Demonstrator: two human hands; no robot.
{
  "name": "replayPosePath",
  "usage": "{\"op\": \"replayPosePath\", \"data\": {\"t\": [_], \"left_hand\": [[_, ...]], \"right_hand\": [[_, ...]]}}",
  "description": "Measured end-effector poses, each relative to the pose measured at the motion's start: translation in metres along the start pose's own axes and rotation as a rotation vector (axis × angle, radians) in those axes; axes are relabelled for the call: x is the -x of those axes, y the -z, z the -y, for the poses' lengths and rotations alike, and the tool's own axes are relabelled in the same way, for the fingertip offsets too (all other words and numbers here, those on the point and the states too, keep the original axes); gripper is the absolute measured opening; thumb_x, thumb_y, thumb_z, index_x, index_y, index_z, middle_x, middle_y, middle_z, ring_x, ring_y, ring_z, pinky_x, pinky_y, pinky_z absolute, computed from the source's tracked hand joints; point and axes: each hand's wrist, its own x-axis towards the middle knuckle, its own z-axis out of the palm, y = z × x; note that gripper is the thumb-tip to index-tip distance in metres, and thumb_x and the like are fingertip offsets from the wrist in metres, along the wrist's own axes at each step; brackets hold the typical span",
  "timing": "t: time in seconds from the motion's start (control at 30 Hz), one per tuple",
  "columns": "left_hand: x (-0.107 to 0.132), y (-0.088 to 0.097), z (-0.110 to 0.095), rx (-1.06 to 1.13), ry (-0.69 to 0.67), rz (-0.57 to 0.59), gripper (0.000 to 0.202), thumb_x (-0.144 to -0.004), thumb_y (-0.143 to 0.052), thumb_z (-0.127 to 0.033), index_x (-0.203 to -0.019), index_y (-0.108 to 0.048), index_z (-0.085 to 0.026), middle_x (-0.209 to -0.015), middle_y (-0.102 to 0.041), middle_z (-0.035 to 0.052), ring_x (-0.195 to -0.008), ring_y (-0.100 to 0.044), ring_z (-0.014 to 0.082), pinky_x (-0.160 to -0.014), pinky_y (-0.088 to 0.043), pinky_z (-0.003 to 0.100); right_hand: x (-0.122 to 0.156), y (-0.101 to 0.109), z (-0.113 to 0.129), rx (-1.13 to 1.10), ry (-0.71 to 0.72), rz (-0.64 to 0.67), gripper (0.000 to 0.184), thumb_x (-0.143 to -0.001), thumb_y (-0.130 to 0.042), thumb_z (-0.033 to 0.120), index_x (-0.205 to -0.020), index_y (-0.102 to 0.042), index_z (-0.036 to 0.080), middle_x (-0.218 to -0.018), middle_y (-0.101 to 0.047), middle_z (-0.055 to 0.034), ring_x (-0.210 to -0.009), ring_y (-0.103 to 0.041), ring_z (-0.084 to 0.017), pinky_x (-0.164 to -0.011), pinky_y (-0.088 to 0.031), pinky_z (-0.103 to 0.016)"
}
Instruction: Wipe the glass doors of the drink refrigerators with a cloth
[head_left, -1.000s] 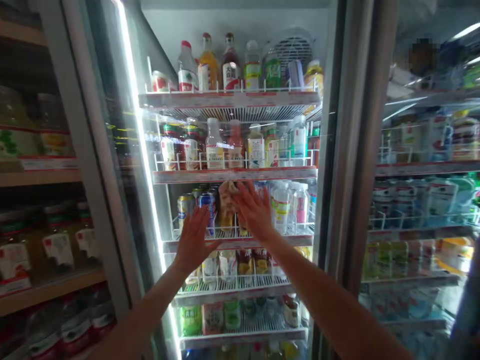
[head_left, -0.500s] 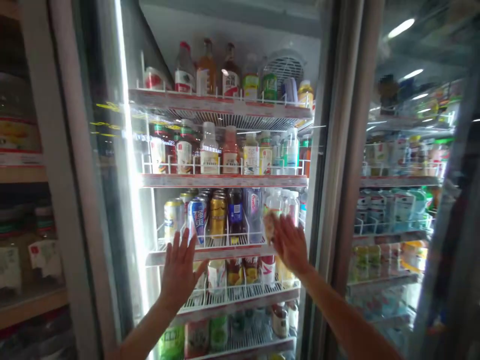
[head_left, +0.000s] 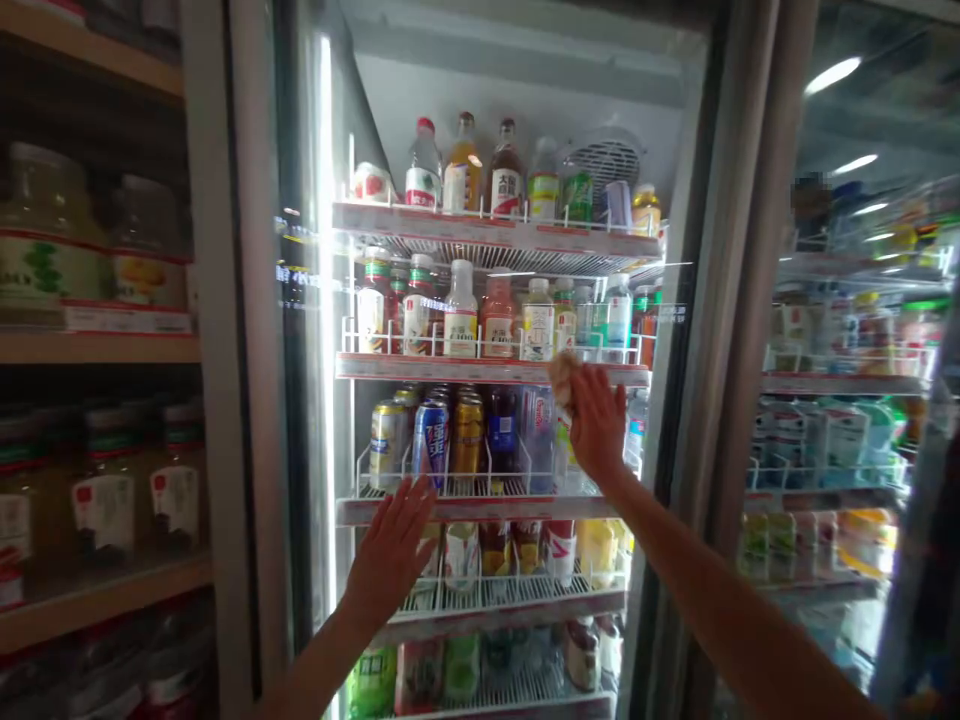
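A glass door (head_left: 517, 60) with reflections on it stands between me and the lit drinks cooler. My right hand (head_left: 598, 425) holds a crumpled beige cloth (head_left: 564, 382) flat at the glass, level with the front rail of the second shelf. Its fingers lie together, slanting up and left. Lower and to the left, my left hand (head_left: 394, 548) is open with fingers stretched out, in front of the third shelf's edge. Whether its palm touches the glass I cannot tell. A blue can (head_left: 430, 440) shows just above its fingertips.
Behind the glass, wire shelves (head_left: 491, 368) carry bottles and cans. A metal door frame (head_left: 739, 300) runs up on the right, beside another cooler door. At left, a wooden shelf (head_left: 105, 347) holds jars.
My right hand has moved up the glass with the cloth, from the third shelf toward the second. My left hand stays open, slightly lower against the shelves. The view has turned left.
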Motion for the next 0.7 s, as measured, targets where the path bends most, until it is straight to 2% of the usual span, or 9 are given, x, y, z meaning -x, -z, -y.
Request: {"op": "replayPosePath", "data": {"t": [0.07, 0.13, 0.2, 0.27, 0.33, 0.43, 0.47, 0.63, 0.7], "left_hand": [[0.003, 0.003, 0.0, -0.006, 0.01, 0.015, 0.057, -0.085, -0.048, -0.028, -0.138, -0.032, -0.013, -0.139, -0.042, 0.0113, -0.137, -0.021, 0.0254, -0.107, -0.029, 0.04], [0.008, 0.006, 0.001, -0.007, 0.01, 0.036, 0.055, -0.085, -0.048, -0.028, -0.136, -0.035, -0.013, -0.139, -0.042, 0.0105, -0.137, -0.021, 0.0253, -0.107, -0.029, 0.04], [0.016, 0.01, 0.007, -0.012, 0.014, 0.059, 0.053, -0.084, -0.048, -0.027, -0.135, -0.037, -0.014, -0.139, -0.042, 0.0092, -0.136, -0.022, 0.0248, -0.108, -0.028, 0.041], [0.024, 0.014, 0.019, -0.026, 0.024, 0.078, 0.053, -0.085, -0.048, -0.026, -0.135, -0.036, -0.017, -0.139, -0.043, 0.0076, -0.136, -0.024, 0.0238, -0.109, -0.026, 0.042], [0.031, 0.019, 0.033, -0.046, 0.04, 0.082, 0.053, -0.085, -0.047, -0.027, -0.136, -0.035, -0.017, -0.138, -0.044, 0.0068, -0.136, -0.024, 0.0237, -0.11, -0.024, 0.043], [0.043, 0.025, 0.049, -0.087, 0.1, 0.085, 0.056, -0.086, -0.044, -0.03, -0.138, -0.031, -0.013, -0.138, -0.043, 0.0097, -0.136, -0.023, 0.0249, -0.109, -0.023, 0.044], [0.049, 0.027, 0.053, -0.1, 0.126, 0.088, 0.056, -0.087, -0.043, -0.03, -0.138, -0.029, -0.012, -0.139, -0.043, 0.0112, -0.136, -0.023, 0.0253, -0.109, -0.024, 0.045], [0.095, 0.036, 0.072, -0.1, 0.129, 0.184, 0.058, -0.085, -0.042, -0.028, -0.139, -0.026, -0.013, -0.139, -0.042, 0.0133, -0.132, -0.032, 0.0263, -0.104, -0.031, 0.045], [0.109, 0.04, 0.082, -0.088, 0.137, 0.199, 0.059, -0.085, -0.041, -0.026, -0.14, -0.025, -0.013, -0.139, -0.041, 0.0142, -0.131, -0.034, 0.0261, -0.103, -0.032, 0.045]], "right_hand": [[-0.019, -0.005, 0.009, -0.021, -0.02, 0.013, 0.057, -0.089, -0.03, 0.009, -0.142, -0.023, 0.03, -0.144, -0.037, -0.0004, -0.136, -0.024, -0.021, -0.11, -0.022, -0.049], [-0.004, -0.01, 0.036, -0.061, 0.153, 0.111, 0.056, -0.088, -0.036, 0.011, -0.14, -0.029, 0.032, -0.141, -0.04, 0.0011, -0.136, -0.024, -0.02, -0.109, -0.025, -0.045], [0.027, -0.014, 0.066, -0.125, 0.415, 0.217, 0.051, -0.088, -0.04, 0.015, -0.136, -0.037, 0.032, -0.137, -0.047, 0.0021, -0.135, -0.026, -0.018, -0.109, -0.025, -0.04], [0.041, -0.019, 0.086, -0.147, 0.541, 0.27, 0.047, -0.088, -0.042, 0.018, -0.132, -0.042, 0.031, -0.135, -0.049, 0.0036, -0.134, -0.027, -0.016, -0.111, -0.02, -0.038], [0.024, -0.027, 0.093, -0.11, 0.447, 0.195, 0.046, -0.089, -0.039, 0.016, -0.131, -0.043, 0.032, -0.135, -0.049, 0.003, -0.135, -0.026, -0.015, -0.112, -0.015, -0.04], [-0.015, -0.042, 0.104, -0.026, 0.11, 0.028, 0.045, -0.09, -0.037, 0.015, -0.133, -0.042, 0.026, -0.138, -0.045, -0.0035, -0.136, -0.022, -0.021, -0.111, -0.012, -0.047], [-0.017, -0.045, 0.113, -0.039, 0.103, 0.023, 0.045, -0.089, -0.037, 0.015, -0.133, -0.043, 0.023, -0.138, -0.045, -0.0052, -0.136, -0.022, -0.022, -0.111, -0.013, -0.047], [0.031, -0.052, 0.175, -0.277, 0.603, 0.316, 0.049, -0.088, -0.036, 0.012, -0.136, -0.037, 0.023, -0.135, -0.049, 0.002, -0.129, -0.034, -0.013, -0.109, -0.025, -0.032], [0.021, -0.058, 0.188, -0.279, 0.62, 0.313, 0.052, -0.088, -0.035, 0.01, -0.137, -0.034, 0.025, -0.137, -0.046, 0.0035, -0.13, -0.032, -0.012, -0.111, -0.021, -0.033]]}}
